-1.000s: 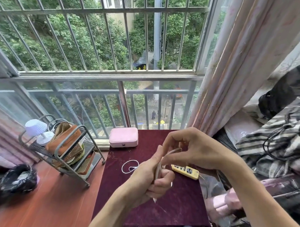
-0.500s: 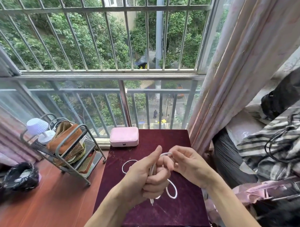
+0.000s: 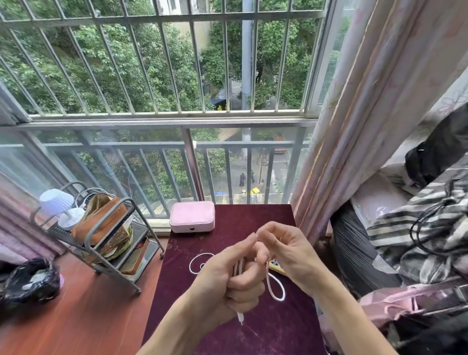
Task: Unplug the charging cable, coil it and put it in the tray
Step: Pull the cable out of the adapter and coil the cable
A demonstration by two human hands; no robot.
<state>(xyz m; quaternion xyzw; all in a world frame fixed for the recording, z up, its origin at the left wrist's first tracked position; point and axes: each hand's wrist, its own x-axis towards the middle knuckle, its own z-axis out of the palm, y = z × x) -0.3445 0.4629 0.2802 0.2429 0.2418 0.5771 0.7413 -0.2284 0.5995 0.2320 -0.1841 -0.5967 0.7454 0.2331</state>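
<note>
Nearest, over the middle of the dark-red velvet-topped table (image 3: pixel 275 332), the left hand (image 3: pixel 223 286) is clenched in a fist around several turns of the thin white charging cable (image 3: pixel 238 266). The cable's small white plug (image 3: pixel 240 317) pokes out below the fist.

Just beyond, the right hand (image 3: pixel 288 252) pinches the cable between thumb and forefinger, right at the tip of the left thumb. A second ago that hand was held high above the fist, drawing slack upward. It has since come down to meet the left thumb, and a fresh loop (image 3: pixel 278 299) now hangs to the right of the fist, above the table's right half. I take this as one more turn being laid onto the bundle, so the coiling is under way and not finished.

Behind the right hand a yellow oblong object (image 3: pixel 276 266), earlier plain to see, is now mostly hidden.

Left of the fist, a ring of slack cable (image 3: pixel 190 264) lies on the table as it did before, and it is not yet wound.

At the table's far edge sits a pale pink rounded case (image 3: pixel 192 220). Left of the table stands a grey metal rack (image 3: pixel 142 231). I cannot tell which thing is the tray.
</note>
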